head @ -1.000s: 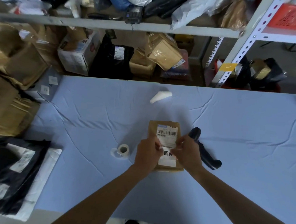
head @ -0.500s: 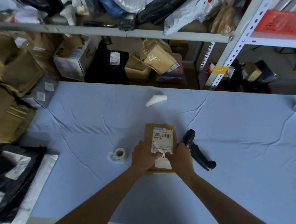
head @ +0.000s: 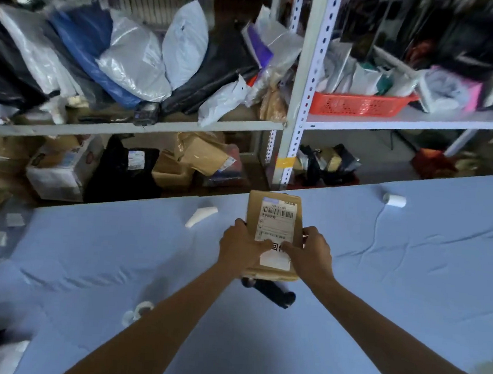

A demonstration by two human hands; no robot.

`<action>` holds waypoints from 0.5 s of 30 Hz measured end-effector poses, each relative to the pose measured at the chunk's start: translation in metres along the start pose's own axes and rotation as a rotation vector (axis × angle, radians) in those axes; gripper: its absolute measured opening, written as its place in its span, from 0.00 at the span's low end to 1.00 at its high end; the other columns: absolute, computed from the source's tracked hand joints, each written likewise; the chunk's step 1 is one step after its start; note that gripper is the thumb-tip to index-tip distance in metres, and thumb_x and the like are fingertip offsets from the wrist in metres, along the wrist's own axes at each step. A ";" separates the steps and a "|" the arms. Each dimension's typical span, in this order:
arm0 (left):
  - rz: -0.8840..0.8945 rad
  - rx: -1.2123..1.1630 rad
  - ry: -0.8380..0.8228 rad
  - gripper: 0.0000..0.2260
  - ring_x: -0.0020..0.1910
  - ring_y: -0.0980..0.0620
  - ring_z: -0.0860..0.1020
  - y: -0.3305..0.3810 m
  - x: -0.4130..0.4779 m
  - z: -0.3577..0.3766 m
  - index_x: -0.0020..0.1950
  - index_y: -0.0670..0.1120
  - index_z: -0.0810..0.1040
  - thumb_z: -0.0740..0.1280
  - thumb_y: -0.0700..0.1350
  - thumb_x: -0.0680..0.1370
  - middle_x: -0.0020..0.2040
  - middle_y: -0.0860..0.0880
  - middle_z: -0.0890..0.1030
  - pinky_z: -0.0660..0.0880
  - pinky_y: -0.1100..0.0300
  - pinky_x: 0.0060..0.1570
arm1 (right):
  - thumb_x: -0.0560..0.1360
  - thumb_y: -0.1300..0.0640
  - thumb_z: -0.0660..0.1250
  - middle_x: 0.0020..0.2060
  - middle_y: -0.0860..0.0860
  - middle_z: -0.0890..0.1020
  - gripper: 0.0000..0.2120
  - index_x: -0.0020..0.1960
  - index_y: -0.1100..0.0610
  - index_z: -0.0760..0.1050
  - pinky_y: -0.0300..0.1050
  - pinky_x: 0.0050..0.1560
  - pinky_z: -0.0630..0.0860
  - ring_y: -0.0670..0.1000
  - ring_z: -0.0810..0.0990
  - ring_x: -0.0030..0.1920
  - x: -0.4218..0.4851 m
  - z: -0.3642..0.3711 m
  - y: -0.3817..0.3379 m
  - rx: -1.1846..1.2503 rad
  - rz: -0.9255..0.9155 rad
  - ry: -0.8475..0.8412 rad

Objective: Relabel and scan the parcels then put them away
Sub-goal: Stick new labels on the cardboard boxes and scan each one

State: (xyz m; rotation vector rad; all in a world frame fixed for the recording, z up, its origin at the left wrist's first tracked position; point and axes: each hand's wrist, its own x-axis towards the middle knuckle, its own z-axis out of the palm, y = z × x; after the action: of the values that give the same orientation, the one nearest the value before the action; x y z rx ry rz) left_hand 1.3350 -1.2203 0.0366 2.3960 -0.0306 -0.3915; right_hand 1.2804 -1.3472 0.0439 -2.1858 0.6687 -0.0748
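Parcel: the brown parcel [head: 274, 235] is up off the table [head: 378, 283], held between both hands over the near-middle of the blue cloth, with its white label [head: 276, 218] facing us.
Left hand: our left hand [head: 241, 245] grips the parcel's left edge, thumb laid across the lower label.
Right hand: our right hand [head: 312, 254] grips the right edge the same way, thumb on the label.
What changed: half a second ago the parcel lay flat on the cloth under our pressing fingers; now it is lifted, and our view has swung up toward the shelves [head: 302, 74].
Scanner: the black scanner [head: 272, 294] lies on the cloth just below the raised parcel, with neither hand on it.
Label roll: the roll [head: 139, 310] sits on the cloth to the left, well apart from the hands.
Meaning: we judge the sticking-down finished. Whether this parcel has been scanned, we cannot tell.
Next: if it is scanned, we carry it to a shelf. If not, one hand must free itself for the scanner.
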 end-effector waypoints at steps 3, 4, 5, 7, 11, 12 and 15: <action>0.134 -0.039 -0.131 0.27 0.59 0.47 0.77 0.044 -0.012 0.026 0.63 0.45 0.70 0.73 0.57 0.71 0.61 0.48 0.78 0.74 0.56 0.55 | 0.72 0.54 0.71 0.54 0.54 0.76 0.20 0.60 0.58 0.69 0.47 0.45 0.77 0.53 0.77 0.50 -0.015 -0.045 0.029 0.055 0.139 0.147; 0.185 -0.048 -0.179 0.26 0.57 0.48 0.78 0.057 -0.018 0.037 0.61 0.45 0.71 0.73 0.56 0.70 0.60 0.48 0.78 0.75 0.57 0.53 | 0.72 0.54 0.71 0.54 0.54 0.76 0.20 0.60 0.59 0.70 0.50 0.47 0.77 0.54 0.77 0.51 -0.023 -0.060 0.040 0.068 0.189 0.205; 0.238 -0.044 -0.230 0.25 0.55 0.48 0.78 0.070 -0.026 0.048 0.60 0.45 0.72 0.74 0.56 0.69 0.58 0.48 0.79 0.76 0.57 0.51 | 0.71 0.54 0.72 0.54 0.54 0.76 0.21 0.60 0.59 0.70 0.51 0.48 0.78 0.55 0.78 0.51 -0.033 -0.074 0.051 0.085 0.243 0.264; 0.341 -0.014 -0.343 0.25 0.54 0.48 0.78 0.092 -0.046 0.072 0.58 0.45 0.72 0.74 0.56 0.68 0.57 0.49 0.79 0.75 0.58 0.48 | 0.70 0.54 0.72 0.54 0.54 0.77 0.21 0.59 0.59 0.71 0.49 0.46 0.77 0.56 0.78 0.51 -0.059 -0.100 0.075 0.125 0.351 0.385; 0.495 0.041 -0.556 0.24 0.53 0.47 0.78 0.121 -0.109 0.115 0.57 0.45 0.71 0.74 0.54 0.68 0.55 0.49 0.79 0.76 0.54 0.50 | 0.70 0.56 0.72 0.48 0.52 0.78 0.16 0.55 0.57 0.72 0.42 0.33 0.70 0.52 0.76 0.44 -0.135 -0.137 0.114 0.198 0.543 0.605; 0.531 0.052 -0.607 0.24 0.52 0.47 0.78 0.125 -0.127 0.124 0.57 0.45 0.71 0.74 0.54 0.67 0.54 0.49 0.79 0.76 0.54 0.50 | 0.70 0.57 0.72 0.46 0.52 0.78 0.15 0.53 0.57 0.72 0.43 0.35 0.71 0.52 0.76 0.44 -0.157 -0.144 0.122 0.209 0.583 0.655; 0.633 0.100 -0.741 0.24 0.52 0.48 0.77 0.130 -0.182 0.148 0.58 0.46 0.71 0.74 0.54 0.68 0.55 0.49 0.79 0.73 0.58 0.44 | 0.70 0.57 0.73 0.43 0.53 0.79 0.15 0.52 0.57 0.72 0.49 0.41 0.79 0.55 0.80 0.42 -0.219 -0.154 0.145 0.247 0.714 0.769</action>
State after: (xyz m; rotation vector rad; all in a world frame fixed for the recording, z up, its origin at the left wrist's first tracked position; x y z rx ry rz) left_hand 1.1295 -1.3903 0.0657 2.0524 -1.1200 -0.9415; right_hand 0.9876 -1.4241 0.0749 -1.5300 1.7242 -0.6016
